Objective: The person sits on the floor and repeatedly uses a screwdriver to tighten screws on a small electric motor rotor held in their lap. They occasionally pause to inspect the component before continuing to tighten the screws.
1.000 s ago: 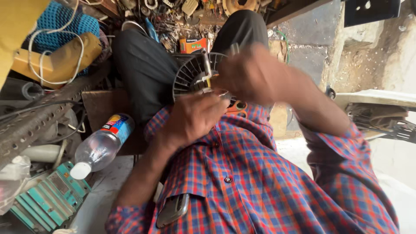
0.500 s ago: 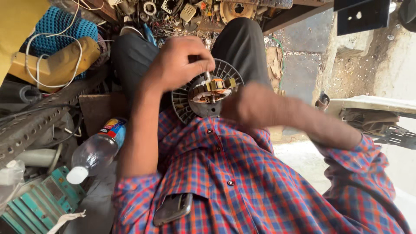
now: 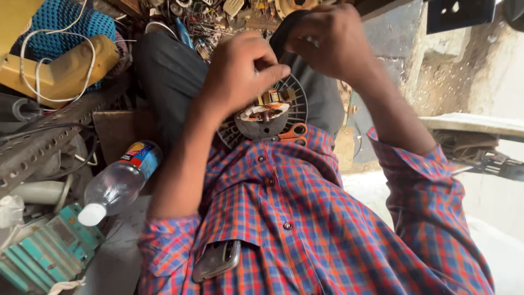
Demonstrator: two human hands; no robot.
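A round black fan grille with a small motor, copper windings showing, rests on my lap against my dark trousers. My left hand grips the top of the motor with fingers pinched around it. Just above the grille's far rim, my right hand has its fingers bunched together, and what they pinch is hidden. An orange-handled tool lies under the motor on my checked shirt. A phone sticks out of the shirt pocket.
A clear plastic bottle with a white cap lies at my left. A teal finned metal part, a perforated steel angle bar, a yellow casing with white cable and scrap parts crowd the left and top. A concrete ledge is at right.
My right hand has risen from beside the motor to above its far rim. My left hand has stayed on top of the motor. The grille has settled lower on my lap.
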